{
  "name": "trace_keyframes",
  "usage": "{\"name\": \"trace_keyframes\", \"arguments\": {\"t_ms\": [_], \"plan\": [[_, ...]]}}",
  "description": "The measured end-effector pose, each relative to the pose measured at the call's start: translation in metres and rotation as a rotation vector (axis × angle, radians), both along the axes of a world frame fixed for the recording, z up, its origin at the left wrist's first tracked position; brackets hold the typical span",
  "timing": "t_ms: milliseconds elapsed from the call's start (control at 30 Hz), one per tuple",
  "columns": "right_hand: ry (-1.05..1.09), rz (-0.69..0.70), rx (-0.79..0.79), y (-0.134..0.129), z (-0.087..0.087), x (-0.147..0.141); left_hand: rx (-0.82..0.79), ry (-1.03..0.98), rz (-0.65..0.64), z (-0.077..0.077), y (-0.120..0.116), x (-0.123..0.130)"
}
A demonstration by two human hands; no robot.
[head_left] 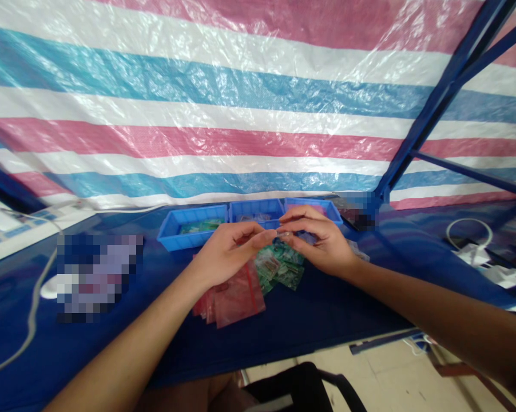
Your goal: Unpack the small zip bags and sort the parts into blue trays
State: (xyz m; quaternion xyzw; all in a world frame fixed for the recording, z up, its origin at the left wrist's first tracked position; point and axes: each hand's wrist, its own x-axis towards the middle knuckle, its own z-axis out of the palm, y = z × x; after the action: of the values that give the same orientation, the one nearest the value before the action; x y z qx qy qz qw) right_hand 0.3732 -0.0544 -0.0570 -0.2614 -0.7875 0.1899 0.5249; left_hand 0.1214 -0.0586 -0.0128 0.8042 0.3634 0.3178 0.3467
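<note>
My left hand (227, 252) and my right hand (324, 240) meet over the table, fingertips almost together. Between them is a small clear, shiny piece (282, 233), too small to tell its kind. Thumb and fingers of each hand are closed on it from opposite sides. Under my left hand lies a stack of red translucent zip bags (241, 297). Below my fingertips is a heap of small green packets (284, 269), their contents too blurred to name. My left fingers partly cover the middle blue bin (255, 207); my right hand overlaps the right blue bin (333, 210).
The left blue bin (167, 232) holds green packets. A striped plastic sheet (241, 114) hangs behind the dark blue table (309, 326). A white cable (34, 309) runs down the left side. Blue metal posts (429, 114) slant at right. A black chair (292, 389) stands below the table edge.
</note>
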Motion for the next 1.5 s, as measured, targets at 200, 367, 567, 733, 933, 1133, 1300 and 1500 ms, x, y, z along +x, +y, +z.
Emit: {"name": "trace_keyframes", "arguments": {"t_ms": [200,367,567,733,933,1133,1300,1500], "plan": [[0.267,0.179,-0.604,0.009,-0.008,-0.004,0.212,-0.006,0.142,-0.003,0.001,0.002],[0.303,0.248,-0.700,0.008,-0.008,-0.006,0.128,-0.083,0.077,-0.009,0.001,0.004],[0.208,0.152,-0.469,0.005,-0.007,-0.004,0.074,-0.153,0.105,-0.017,0.009,-0.001],[-0.075,0.012,-0.043,0.001,0.000,0.002,0.005,-0.221,0.052,-0.017,0.011,-0.002],[0.023,0.039,-0.118,0.003,0.000,0.002,0.044,-0.160,0.049,-0.009,0.006,-0.002],[0.274,0.153,-0.586,0.012,-0.007,-0.003,0.171,-0.119,0.061,-0.005,0.002,0.000],[0.387,0.190,-0.689,0.011,-0.003,-0.005,0.310,-0.001,0.031,-0.004,0.001,0.001],[0.360,0.203,-0.650,0.010,-0.002,-0.004,0.403,0.031,0.047,-0.009,0.006,0.001]]}}
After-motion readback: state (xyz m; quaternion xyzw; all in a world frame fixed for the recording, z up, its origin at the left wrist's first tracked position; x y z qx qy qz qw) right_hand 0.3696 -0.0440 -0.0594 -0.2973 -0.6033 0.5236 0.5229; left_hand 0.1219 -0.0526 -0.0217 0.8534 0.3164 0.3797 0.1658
